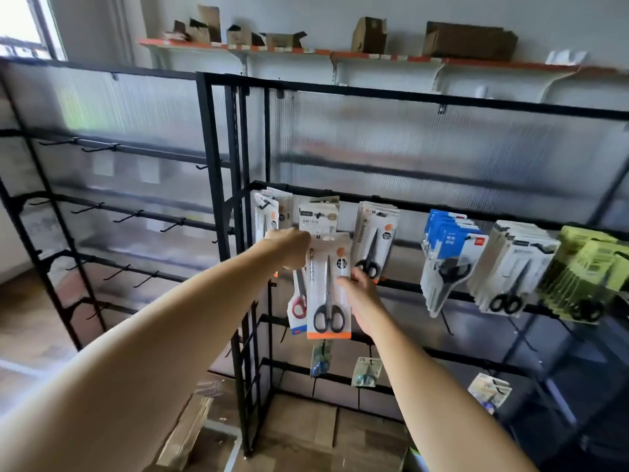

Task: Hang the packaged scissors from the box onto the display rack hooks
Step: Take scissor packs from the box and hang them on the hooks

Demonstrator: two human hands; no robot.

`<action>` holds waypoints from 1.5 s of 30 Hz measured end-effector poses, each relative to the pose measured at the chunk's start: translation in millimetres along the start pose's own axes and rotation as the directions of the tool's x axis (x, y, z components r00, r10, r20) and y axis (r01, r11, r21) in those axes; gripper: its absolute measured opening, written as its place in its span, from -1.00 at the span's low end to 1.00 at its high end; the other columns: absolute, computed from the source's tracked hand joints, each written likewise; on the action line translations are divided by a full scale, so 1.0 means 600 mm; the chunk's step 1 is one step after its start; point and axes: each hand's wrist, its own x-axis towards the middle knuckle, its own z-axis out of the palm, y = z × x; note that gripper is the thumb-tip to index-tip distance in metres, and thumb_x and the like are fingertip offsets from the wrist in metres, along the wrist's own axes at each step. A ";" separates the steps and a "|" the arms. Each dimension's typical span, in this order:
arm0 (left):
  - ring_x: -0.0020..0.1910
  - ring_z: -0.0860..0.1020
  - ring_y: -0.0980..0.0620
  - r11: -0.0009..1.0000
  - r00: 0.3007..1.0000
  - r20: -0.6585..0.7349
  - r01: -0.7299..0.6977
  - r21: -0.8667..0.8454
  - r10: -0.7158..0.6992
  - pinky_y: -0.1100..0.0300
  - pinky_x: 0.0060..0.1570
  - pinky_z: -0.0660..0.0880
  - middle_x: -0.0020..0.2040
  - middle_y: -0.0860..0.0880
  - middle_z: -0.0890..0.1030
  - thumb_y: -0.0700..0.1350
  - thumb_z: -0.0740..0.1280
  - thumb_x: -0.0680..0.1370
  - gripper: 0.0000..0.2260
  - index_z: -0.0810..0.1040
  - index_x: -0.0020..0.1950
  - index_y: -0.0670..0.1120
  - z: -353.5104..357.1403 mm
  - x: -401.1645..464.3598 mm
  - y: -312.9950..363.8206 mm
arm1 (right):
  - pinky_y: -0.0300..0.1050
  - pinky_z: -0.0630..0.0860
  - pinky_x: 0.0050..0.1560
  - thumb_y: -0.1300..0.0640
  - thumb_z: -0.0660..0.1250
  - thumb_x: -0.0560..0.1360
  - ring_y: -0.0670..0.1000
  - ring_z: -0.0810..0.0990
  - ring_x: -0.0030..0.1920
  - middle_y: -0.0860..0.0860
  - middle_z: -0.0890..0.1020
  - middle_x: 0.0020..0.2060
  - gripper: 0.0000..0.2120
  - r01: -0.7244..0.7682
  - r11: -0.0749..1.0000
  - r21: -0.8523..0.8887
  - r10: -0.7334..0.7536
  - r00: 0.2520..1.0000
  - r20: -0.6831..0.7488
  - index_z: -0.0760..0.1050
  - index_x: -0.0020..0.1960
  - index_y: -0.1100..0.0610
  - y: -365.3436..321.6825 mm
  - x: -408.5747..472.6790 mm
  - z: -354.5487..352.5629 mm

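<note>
I hold a white and orange pack of black-handled scissors point(328, 287) up in front of the black display rack point(408, 100). My left hand point(289, 247) grips its top left corner, just below a hook that carries other packs point(318, 216). My right hand point(359, 298) holds the pack's right edge with thumb and fingers. Behind it hangs a red-handled scissors pack point(297, 308). More scissors packs hang to the left point(265, 216) and to the right point(374, 240) on the same rail. The box is out of sight.
Blue point(449, 253), white point(514, 267) and green point(585, 274) packs crowd the hooks further right. Small packs point(366, 371) hang on the lower rail. The left rack section point(102, 212) has bare hooks. Cardboard point(185, 434) lies on the floor, boxes stand on a high shelf point(374, 56).
</note>
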 end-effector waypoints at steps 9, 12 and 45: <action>-0.22 0.50 -0.01 0.987 0.987 -0.035 0.160 0.035 -0.159 0.12 -0.25 0.40 -0.23 0.00 0.48 -0.32 0.21 0.50 -0.82 0.49 0.05 -0.14 -0.023 -0.018 -0.104 | -0.21 0.40 0.00 0.09 0.20 0.61 -0.03 0.51 0.08 -0.04 0.47 0.14 -0.57 0.242 0.910 -0.335 -0.239 0.970 0.053 0.31 0.45 0.17 -0.053 0.036 0.126; -0.18 0.49 -0.04 0.981 0.982 -0.037 0.189 0.039 -0.188 0.10 -0.19 0.41 -0.25 0.01 0.44 -0.30 0.20 0.50 -0.87 0.44 -0.05 -0.10 -0.030 -0.025 -0.136 | -0.27 0.34 -0.31 0.09 0.20 0.60 -0.05 0.48 -0.23 -0.06 0.49 -0.19 -0.81 0.285 0.877 -0.388 -0.292 0.955 0.041 0.45 0.15 0.16 -0.063 0.051 0.168; -0.37 0.51 0.04 0.978 0.980 0.059 0.193 -0.072 -0.189 0.19 -0.47 0.39 -0.21 -0.04 0.57 -0.31 0.28 0.52 -0.86 0.53 -0.08 -0.07 -0.016 0.050 -0.230 | -0.01 0.67 -0.30 0.20 0.21 0.59 0.25 0.70 -0.21 0.25 0.64 0.06 -0.83 -0.073 0.753 -0.654 0.114 0.993 0.020 0.46 0.11 0.28 -0.116 0.181 0.271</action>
